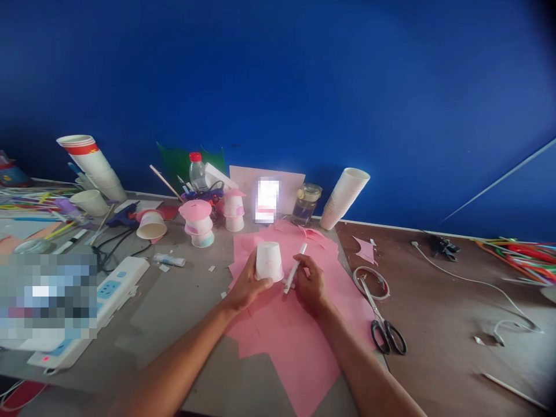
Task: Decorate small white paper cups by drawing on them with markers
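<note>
The white paper cup [269,259] is upside down in the left hand [247,284], above the middle of the pink paper [299,359]; the hand is clamped on it from the left, with the thumb at the low, wide rim. The right hand [313,284], also above the pink paper, is closed around a slim white marker [295,269], slanted just beside the cup, so marker and hand take up the cup's right side

On the right edge of the pink paper, a ring-shaped coil [388,288] lies partly under the scissors [377,315]. Behind the pink paper stand a lit phone [266,202], a lidded glass jar [305,204] and a leaning stack of cups [345,197]. To its back left are two pink-topped cup towers [197,223] [234,209]; farther left of it lie a small tube [169,260] and a white power strip [106,295]. Well to its right, a white cable [473,280] curls over the brown tabletop [443,336]

Faint pink marks show on the cup, too blurred to read; the phone screen is pixelated, its content illegible
</note>
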{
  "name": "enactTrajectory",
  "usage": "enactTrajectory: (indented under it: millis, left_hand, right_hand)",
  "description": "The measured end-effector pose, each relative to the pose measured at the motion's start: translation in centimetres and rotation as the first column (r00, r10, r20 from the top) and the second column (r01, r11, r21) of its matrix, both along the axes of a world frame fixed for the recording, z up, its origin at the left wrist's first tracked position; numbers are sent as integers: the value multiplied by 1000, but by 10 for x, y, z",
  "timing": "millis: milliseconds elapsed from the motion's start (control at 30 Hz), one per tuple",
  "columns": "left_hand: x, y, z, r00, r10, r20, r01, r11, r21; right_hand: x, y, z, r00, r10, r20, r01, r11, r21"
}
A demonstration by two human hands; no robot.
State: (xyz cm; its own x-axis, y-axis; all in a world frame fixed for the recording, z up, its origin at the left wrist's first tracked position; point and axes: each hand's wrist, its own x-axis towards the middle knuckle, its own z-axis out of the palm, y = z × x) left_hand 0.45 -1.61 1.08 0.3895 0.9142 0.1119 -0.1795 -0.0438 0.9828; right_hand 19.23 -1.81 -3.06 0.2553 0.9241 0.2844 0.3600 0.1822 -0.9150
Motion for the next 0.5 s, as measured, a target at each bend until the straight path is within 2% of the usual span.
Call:
enactTrajectory:
  millis: [100, 267, 500]
  left_hand:
    - [0, 0, -1, 1000, 6, 12, -6, 1000, 10]
    - [1, -1, 1, 1000, 10, 5, -10, 1000, -8]
    - [2, -1, -3, 1000, -6, -17, 7, 997, 70]
  right_hand:
    - [1, 1, 2, 999, -43, 34, 41, 997, 62]
    - [3, 1, 1, 997, -77, 16, 76, 996, 42]
    - [1, -2, 8, 996, -32, -78, 42, 991, 130]
